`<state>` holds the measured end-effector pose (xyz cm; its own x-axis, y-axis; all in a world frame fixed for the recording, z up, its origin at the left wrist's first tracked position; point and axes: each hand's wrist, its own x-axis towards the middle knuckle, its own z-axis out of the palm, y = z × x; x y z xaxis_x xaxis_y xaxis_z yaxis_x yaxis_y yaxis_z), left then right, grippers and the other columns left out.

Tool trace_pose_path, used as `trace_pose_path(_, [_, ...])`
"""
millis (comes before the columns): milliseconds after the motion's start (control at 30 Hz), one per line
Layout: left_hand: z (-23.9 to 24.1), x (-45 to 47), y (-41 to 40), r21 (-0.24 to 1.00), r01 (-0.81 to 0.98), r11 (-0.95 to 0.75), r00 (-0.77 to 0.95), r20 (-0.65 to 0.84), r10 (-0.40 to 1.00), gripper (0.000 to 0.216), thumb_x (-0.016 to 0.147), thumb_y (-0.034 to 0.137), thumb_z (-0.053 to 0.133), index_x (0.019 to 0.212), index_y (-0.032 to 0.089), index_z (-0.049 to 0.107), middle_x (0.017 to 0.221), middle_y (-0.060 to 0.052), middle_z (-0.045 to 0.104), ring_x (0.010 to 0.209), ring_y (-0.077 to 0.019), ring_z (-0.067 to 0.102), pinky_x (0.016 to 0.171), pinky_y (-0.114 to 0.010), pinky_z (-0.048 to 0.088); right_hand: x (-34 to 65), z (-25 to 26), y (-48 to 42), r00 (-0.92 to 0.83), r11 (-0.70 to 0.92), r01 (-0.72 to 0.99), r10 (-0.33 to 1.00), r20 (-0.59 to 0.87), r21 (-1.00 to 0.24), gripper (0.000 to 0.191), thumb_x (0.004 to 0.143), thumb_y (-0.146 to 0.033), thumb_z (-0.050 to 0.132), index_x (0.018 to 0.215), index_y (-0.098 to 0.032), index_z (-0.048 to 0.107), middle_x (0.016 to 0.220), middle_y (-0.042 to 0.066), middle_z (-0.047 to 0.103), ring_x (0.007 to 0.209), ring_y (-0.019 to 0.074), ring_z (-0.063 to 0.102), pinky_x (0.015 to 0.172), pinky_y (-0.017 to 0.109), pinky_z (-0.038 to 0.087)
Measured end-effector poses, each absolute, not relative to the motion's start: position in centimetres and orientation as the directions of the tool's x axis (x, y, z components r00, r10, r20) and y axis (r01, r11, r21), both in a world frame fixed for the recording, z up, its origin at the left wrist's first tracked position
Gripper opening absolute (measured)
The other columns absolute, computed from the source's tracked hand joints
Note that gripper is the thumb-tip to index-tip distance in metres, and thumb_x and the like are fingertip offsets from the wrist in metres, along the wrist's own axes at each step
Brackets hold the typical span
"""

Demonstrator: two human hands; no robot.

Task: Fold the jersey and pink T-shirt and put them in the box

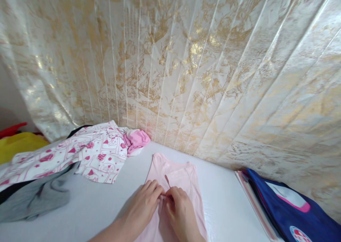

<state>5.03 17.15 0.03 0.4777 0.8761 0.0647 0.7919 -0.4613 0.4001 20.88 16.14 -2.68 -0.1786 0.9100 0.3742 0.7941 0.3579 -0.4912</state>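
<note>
A pale pink garment [177, 172] lies flat on the white table [226, 199], its far edge toward the wall. My left hand [142, 210] and my right hand [178, 210] rest on its middle, side by side and touching. Both have their fingers curled in a pinch on a fold of the pink cloth, where a thin strap or ridge [167, 180] rises between them.
A pile of clothes lies at the left: a white top with pink print [80, 156], a bright pink piece [135, 139], grey cloth [37, 195] and something yellow [18, 144]. Folded dark blue clothing [290, 206] is stacked at the right. A gold-patterned curtain [186, 64] hangs behind.
</note>
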Motion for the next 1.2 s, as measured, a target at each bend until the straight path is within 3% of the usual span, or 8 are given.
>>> trace_pose_path(267, [0.7, 5.3, 17.2, 0.385, 0.819, -0.426, 0.455, 0.019, 0.891, 0.026, 0.083, -0.002, 0.041, 0.086, 0.020, 0.053, 0.098, -0.003, 0.059, 0.095, -0.0198, 0.054, 0.085, -0.031, 0.042, 20.6, -2.8, 15.7, -0.245, 0.417, 0.817, 0.876, 0.416, -0.398, 0.019, 0.070, -0.003, 0.054, 0.075, -0.021, 0.056, 0.073, -0.001, 0.061, 0.069, 0.0166, 0.055, 0.064, 0.025, 0.036])
trace_pose_path(733, [-0.1, 5.4, 16.4, 0.369, 0.845, -0.388, 0.405, 0.034, 0.914, 0.018, 0.084, 0.001, 0.048, 0.087, 0.018, 0.053, 0.097, -0.004, 0.056, 0.097, -0.0224, 0.053, 0.089, -0.037, 0.042, 20.5, -3.3, 15.4, -0.248, 0.415, 0.811, 0.883, 0.399, -0.412, 0.017, 0.072, -0.005, 0.057, 0.075, -0.021, 0.055, 0.070, -0.001, 0.060, 0.067, 0.0171, 0.054, 0.062, 0.026, 0.034])
trace_pose_path(1000, [0.1, 5.5, 16.0, 0.396, 0.830, -0.393, 0.410, 0.045, 0.911, 0.013, 0.083, 0.006, 0.053, 0.087, 0.018, 0.057, 0.099, -0.004, 0.056, 0.100, -0.0226, 0.052, 0.089, -0.036, 0.043, 20.9, -3.8, 15.8, -0.178, 0.342, 0.733, 0.931, 0.319, -0.589, 0.018, 0.082, -0.005, 0.045, 0.085, -0.020, 0.055, 0.079, 0.002, 0.062, 0.075, 0.0177, 0.058, 0.069, 0.026, 0.042])
trace_pose_path(1200, [-0.6, 6.8, 16.4, 0.279, 0.893, -0.353, 0.345, 0.079, 0.935, 0.018, 0.076, 0.011, 0.053, 0.090, 0.014, 0.062, 0.104, -0.011, 0.059, 0.105, -0.0299, 0.051, 0.094, -0.045, 0.042, 21.2, -3.7, 15.8, -0.152, 0.305, 0.667, 0.949, 0.277, -0.680, 0.022, 0.086, -0.010, 0.044, 0.099, -0.021, 0.057, 0.085, 0.003, 0.066, 0.081, 0.0188, 0.062, 0.074, 0.028, 0.044])
